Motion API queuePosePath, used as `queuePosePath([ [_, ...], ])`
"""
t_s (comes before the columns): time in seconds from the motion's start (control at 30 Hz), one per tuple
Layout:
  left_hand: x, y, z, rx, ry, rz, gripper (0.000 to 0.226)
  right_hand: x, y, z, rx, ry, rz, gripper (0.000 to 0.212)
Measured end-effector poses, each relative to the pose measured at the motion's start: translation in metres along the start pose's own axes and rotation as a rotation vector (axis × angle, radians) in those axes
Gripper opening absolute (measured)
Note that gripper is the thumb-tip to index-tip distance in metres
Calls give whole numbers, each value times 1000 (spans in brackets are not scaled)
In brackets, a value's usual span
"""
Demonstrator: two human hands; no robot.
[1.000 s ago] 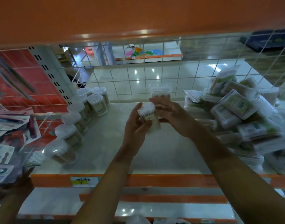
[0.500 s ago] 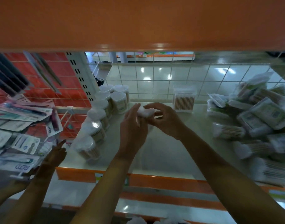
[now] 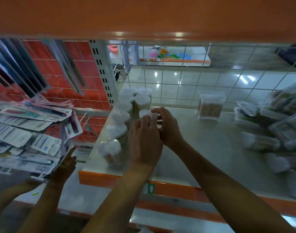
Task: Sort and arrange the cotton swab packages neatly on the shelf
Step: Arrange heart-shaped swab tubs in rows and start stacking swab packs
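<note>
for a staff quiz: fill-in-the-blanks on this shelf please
The left hand and right hand hold a round clear jar of cotton swabs at the cream shelf's ____ end.
The rectangular clear box of swabs stands by the wire grid at the ____.
The pile of bagged swab packs lies at the ____ end.
left; back; right

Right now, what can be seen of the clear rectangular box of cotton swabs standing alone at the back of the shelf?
The clear rectangular plastic box stands upright on the pale shelf, close to the white wire grid back. It is packed with upright tan sticks, whitish towards the top. Nothing but the shelf touches it.
</note>
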State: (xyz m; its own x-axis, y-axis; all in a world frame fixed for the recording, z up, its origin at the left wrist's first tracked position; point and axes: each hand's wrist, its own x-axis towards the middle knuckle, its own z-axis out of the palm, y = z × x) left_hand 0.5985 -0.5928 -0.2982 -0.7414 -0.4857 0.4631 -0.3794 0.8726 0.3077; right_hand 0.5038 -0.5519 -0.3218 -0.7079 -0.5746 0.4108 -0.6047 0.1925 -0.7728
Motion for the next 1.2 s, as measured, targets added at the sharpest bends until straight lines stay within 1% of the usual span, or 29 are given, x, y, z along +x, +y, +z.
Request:
queuePosePath([
  [0.1, 4, -3, -4, -51, -74, -35, 40, 3, 0, 9, -19, -5, -9, 36],
  [0.23, 8, -6, -7, -69, -101, -41, 39, 8, 0, 16, -54, -12, 0, 37],
  [0.43, 13, -8, -11, -68, -111, -58, 36, 14, -4, 21, -65, -37, 37, 39],
  [0.7, 16, -11, -10, -46, -106, -49, 34, 21, -9, 25, -79, -43, 66, 35],
  [0.87, 18, -11, -9, -66, -102, -57, 39, 21, -11, 26, -76, -43, 80, 34],
  [0.93, 19, -11, -9, -77, -95, -56, 40, 21, -12, 25, -67, -45, 96, 38],
  [1.1, 20, -13, -7, -55, -101, -48, 40, 22, -17, 24, -44, -52, 133, 60],
  [1.2, 20, -13, -6, -40, -108, -44, 40, 20, -17, 24, -68, -55, 125, 63],
])
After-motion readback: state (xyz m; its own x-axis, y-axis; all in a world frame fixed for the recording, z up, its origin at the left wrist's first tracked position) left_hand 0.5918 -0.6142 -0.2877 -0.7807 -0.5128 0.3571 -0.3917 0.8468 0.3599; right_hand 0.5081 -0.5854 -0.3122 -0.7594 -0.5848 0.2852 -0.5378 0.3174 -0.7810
